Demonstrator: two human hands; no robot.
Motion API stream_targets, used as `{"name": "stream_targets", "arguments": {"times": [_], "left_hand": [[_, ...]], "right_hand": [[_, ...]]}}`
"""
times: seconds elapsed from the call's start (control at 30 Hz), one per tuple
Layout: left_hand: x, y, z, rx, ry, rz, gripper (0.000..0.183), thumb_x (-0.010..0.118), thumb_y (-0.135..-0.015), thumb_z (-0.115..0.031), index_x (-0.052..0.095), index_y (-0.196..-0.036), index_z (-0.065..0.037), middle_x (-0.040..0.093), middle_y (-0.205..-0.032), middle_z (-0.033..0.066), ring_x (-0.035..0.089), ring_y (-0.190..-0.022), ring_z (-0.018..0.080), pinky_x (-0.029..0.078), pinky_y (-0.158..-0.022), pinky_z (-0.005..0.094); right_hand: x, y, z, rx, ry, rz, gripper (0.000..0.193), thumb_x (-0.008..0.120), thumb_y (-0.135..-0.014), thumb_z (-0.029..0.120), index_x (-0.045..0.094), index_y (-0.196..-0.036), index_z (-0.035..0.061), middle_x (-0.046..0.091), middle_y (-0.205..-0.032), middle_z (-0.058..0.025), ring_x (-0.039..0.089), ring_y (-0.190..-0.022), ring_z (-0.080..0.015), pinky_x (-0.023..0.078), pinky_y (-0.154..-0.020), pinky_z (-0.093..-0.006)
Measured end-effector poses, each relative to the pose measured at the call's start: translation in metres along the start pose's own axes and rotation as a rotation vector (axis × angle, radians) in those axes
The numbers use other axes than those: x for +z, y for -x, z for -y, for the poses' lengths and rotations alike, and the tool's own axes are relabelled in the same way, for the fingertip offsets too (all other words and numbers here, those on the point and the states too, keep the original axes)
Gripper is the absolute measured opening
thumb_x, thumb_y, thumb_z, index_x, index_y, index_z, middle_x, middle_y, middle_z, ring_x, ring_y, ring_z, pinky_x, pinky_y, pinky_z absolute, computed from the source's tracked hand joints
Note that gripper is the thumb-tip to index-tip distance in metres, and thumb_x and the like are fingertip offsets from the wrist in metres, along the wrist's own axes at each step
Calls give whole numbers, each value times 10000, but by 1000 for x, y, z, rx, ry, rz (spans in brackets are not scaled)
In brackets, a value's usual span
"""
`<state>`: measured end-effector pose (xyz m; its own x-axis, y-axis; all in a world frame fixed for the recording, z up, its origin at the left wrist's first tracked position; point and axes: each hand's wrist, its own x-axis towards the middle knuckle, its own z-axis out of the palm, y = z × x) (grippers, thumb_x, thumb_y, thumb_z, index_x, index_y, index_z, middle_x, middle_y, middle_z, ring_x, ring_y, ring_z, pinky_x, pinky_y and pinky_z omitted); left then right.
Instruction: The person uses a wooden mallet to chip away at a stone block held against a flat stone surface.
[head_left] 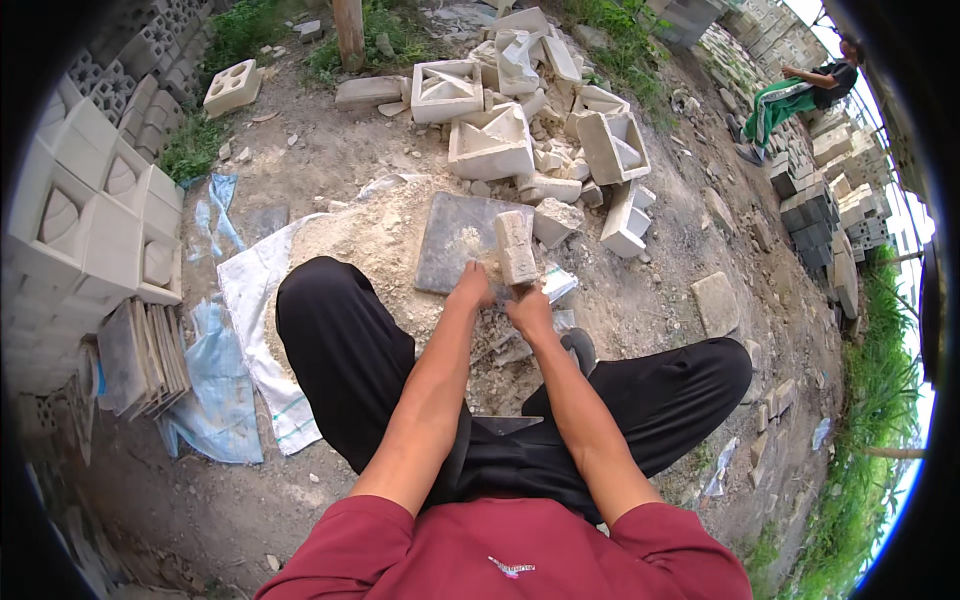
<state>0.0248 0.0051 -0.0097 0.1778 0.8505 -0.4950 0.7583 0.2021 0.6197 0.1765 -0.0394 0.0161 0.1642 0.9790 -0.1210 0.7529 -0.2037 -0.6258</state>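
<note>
Between my bent knees, my right hand (531, 311) is closed around the short handle of a dust-caked mallet (515, 246). Its blocky, pale head stands over the right edge of a flat dark grey slab (447, 232). My left hand (474, 286) is closed just left of the mallet, by the slab's lower edge; what its fingers hold, if anything, is hidden. Pale crushed grit (350, 244) lies around the slab and in a small patch on it. A broken chunk of block (556, 222) rests close to the mallet's right side.
Beyond the slab rises a heap of broken, cream-coloured moulded blocks (490, 142). A white sack (262, 335) spreads under the grit. At left are stacked decorative blocks (100, 220) and leaning thin boards (150, 350). A person (800, 95) sits at the far right. A flat stone (715, 305) lies beyond my right knee.
</note>
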Motion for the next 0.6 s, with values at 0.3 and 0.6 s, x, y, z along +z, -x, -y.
{"name": "stream_targets", "arguments": {"times": [0.3,0.6], "left_hand": [[13,-13,29,-45,-156,50,815,544,-807,-148,183,-1487,118,142,-1563,343,137,-1485,410,174,-1223,402],[13,-3,8,-101,-225,119,845,566,-874,-196,100,-1524,76,18,-1620,246,81,-1502,387,152,-1230,396]], "right_hand": [[-14,-22,55,-37,-185,46,409,702,-713,254,663,-923,-95,690,-865,-289,683,-906,-423,542,-802,-457],[-6,-30,16,80,159,325,465,719,-708,224,645,-1028,-105,672,-979,-327,667,-968,-445,546,-850,-463]]}}
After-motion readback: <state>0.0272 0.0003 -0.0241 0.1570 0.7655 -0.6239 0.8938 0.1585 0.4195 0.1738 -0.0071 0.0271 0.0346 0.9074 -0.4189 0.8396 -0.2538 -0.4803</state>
